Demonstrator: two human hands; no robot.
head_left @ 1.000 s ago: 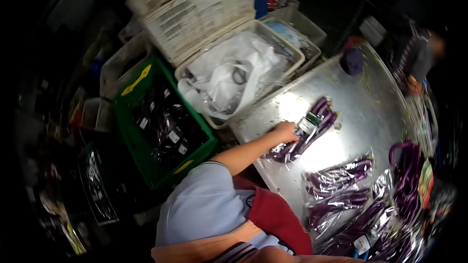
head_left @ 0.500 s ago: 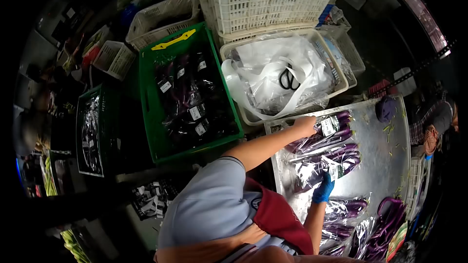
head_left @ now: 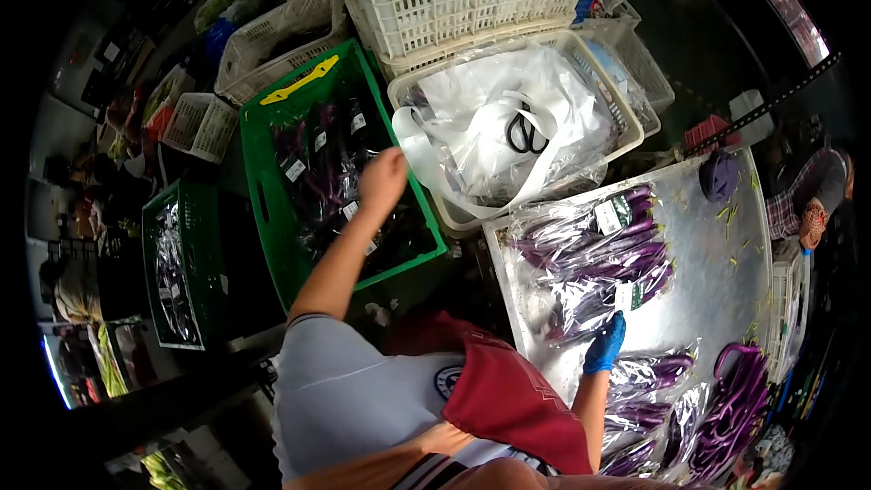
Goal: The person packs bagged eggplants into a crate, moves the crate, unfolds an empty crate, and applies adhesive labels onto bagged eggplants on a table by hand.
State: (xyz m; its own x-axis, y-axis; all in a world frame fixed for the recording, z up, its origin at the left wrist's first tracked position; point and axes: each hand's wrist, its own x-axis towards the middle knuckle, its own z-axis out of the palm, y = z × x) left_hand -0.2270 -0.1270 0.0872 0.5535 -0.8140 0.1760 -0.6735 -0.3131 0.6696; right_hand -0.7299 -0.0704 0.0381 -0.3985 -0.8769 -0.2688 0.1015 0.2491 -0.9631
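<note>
My left hand (head_left: 383, 181), bare, is over the right side of a green crate (head_left: 257, 168). Its fingers are turned down and mostly hidden, and I see nothing held in it. Inside the crate lie several labelled bags of long purple eggplants (head_left: 319, 180). My right hand (head_left: 605, 343), in a blue glove, has its fingers closed on the edge of a bag of eggplants (head_left: 581, 308) beside its white label. That bag rests on a metal table (head_left: 699, 263). Another labelled bag of eggplants (head_left: 590, 227) lies just beyond it.
A white bin (head_left: 435, 204) with plastic bags and black-handled scissors (head_left: 526, 132) stands behind the table. Stacked white crates (head_left: 481, 0) rise behind it. More bagged eggplants (head_left: 649, 377) and loose eggplants (head_left: 730, 399) lie nearer me. Another person's hand (head_left: 812, 222) is at far right.
My left hand has moved left from the far bag of eggplants on the table to above the green crate. My right hand stays at the nearer bag. The view has shifted slightly.
</note>
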